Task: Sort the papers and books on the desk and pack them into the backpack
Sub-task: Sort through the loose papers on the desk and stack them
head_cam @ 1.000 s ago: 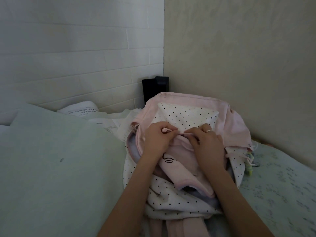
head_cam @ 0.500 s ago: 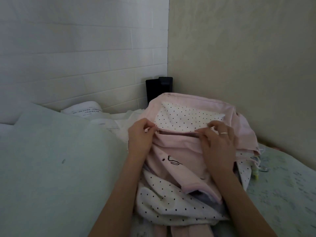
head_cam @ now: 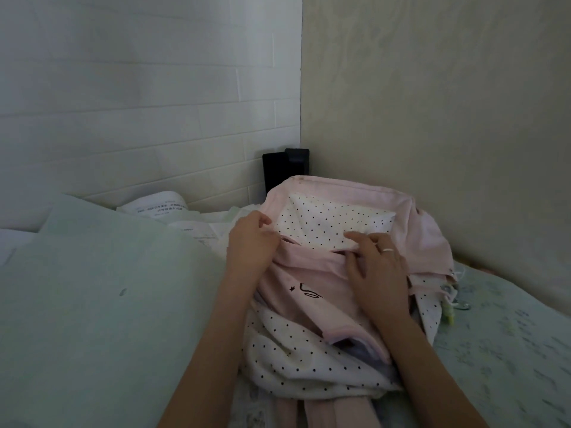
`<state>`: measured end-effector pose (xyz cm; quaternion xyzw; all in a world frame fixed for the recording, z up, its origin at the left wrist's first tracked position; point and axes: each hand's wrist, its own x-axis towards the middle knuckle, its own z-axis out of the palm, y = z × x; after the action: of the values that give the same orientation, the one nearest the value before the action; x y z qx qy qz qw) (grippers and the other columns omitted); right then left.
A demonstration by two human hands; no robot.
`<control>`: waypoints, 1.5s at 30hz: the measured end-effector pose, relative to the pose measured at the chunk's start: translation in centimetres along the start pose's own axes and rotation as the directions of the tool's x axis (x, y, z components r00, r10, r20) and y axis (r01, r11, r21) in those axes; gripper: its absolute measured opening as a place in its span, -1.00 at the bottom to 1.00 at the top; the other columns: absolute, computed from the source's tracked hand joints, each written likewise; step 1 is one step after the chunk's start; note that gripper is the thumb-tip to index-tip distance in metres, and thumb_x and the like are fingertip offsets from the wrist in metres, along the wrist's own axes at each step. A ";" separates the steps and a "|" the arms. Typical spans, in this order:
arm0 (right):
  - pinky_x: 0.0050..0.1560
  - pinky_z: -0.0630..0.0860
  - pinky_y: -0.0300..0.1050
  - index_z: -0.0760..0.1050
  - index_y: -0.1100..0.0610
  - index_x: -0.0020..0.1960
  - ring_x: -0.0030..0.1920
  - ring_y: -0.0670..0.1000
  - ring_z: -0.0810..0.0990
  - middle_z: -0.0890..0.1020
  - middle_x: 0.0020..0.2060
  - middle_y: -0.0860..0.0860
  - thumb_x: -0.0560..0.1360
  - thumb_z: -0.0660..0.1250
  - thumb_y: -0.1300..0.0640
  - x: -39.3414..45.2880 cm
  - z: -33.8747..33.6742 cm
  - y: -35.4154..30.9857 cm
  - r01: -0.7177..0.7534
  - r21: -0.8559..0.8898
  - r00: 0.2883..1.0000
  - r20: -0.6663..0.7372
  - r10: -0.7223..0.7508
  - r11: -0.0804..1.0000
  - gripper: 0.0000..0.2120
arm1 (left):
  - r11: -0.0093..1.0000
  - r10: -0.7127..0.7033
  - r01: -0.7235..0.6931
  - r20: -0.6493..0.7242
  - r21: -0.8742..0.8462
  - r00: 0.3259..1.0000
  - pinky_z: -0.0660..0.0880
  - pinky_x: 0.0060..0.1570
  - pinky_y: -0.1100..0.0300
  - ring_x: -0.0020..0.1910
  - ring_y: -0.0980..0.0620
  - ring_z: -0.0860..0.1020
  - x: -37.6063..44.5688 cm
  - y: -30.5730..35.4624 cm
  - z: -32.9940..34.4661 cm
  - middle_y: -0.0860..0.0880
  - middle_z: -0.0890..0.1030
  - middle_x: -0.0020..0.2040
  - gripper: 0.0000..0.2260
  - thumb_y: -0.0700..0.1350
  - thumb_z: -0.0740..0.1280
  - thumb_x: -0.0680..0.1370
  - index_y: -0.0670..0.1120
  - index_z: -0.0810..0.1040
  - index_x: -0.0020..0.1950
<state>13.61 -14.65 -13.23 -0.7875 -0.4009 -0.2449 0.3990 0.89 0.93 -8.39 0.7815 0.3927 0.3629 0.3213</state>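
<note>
While both hands work at the mouth of the bag, the papers wait off to one side, and that gap is what the next move turns on.

Backpack (head_cam: 349, 273): pink with a dotted lining, lying near the surface's far right corner, its mouth a slit running left to right between the hands.
Left hand (head_cam: 251, 242): at the left end of the mouth, grip pinched on the pink rim there.
Right hand (head_cam: 375, 267): at the right end of the mouth, fingers curled over the front lip; the grip looks closed on that fabric, with a ring on one finger.
Papers (head_cam: 163, 206): a loose, curled pile along the far edge, left of the bag and just beyond the left hand, partly hidden behind a pale green sheet (head_cam: 102, 304) that covers the near left.
Books: none that I can make out from here.
Key relation: the papers lie to the left of the opening, so the left hand is clearly the nearer one.
Likely next: I would guess the right hand holds the mouth open while the left fetches sheets.
Risk: the slit is narrow and floppy, so curled sheets may snag on the lip.
Black object (head_cam: 285, 168): stands in the corner behind the bag, apart from the work.
</note>
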 end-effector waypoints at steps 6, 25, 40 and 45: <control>-0.20 0.44 -0.04 0.44 0.07 -0.09 -0.22 0.10 0.54 0.56 -0.26 -0.02 0.39 0.34 0.22 -0.3 -1.8 -1.1 0.047 -0.019 0.995 0.084 -0.045 0.999 -0.86 | 0.903 -0.255 0.143 0.239 0.404 0.937 0.32 0.22 0.00 0.31 -0.25 0.33 -3.1 0.5 -2.4 -0.20 0.32 0.32 -0.43 0.12 0.28 0.51 -0.12 0.22 0.41; 0.39 0.00 0.37 -0.13 -0.19 0.52 0.50 0.22 0.01 0.12 0.50 -0.11 0.33 0.37 -0.27 -6.8 -7.1 -8.4 0.133 -0.191 0.484 0.869 0.105 0.973 -0.06 | 0.833 -0.521 0.528 0.557 0.165 0.647 0.57 -0.25 0.05 -0.22 -0.13 0.59 -9.3 -0.7 -5.7 -0.18 0.59 -0.17 -0.64 0.10 0.36 0.49 -0.22 0.52 -0.06; 0.29 0.29 0.04 0.14 -0.25 0.44 0.22 -0.01 0.50 0.56 0.20 -0.11 0.29 0.44 -0.02 -3.7 -8.1 -9.7 0.243 -0.215 0.855 0.509 -0.104 0.946 -0.19 | 0.755 -0.162 0.281 0.246 -0.592 0.956 0.52 0.10 -0.18 0.02 -0.15 0.60 -9.3 -1.0 -2.4 -0.16 0.61 -0.01 -0.70 0.09 0.24 0.39 -0.02 0.49 0.05; 0.13 0.33 0.00 0.56 -0.16 0.15 -0.07 0.04 0.64 0.70 -0.11 -0.06 0.12 0.55 0.10 0.4 -11.3 -9.5 0.330 -0.217 0.937 0.189 -0.292 0.919 -0.40 | 0.523 -0.029 0.336 0.377 -0.784 0.926 0.56 -0.07 0.15 -0.05 0.06 0.62 -8.7 2.7 -2.5 -0.01 0.64 -0.03 -0.78 0.02 0.09 0.64 -0.01 0.48 0.13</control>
<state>5.24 -20.42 -2.48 -0.7731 -0.5174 -0.2918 0.2224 -3.87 -7.23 -7.72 0.5337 0.1949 0.3386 0.7500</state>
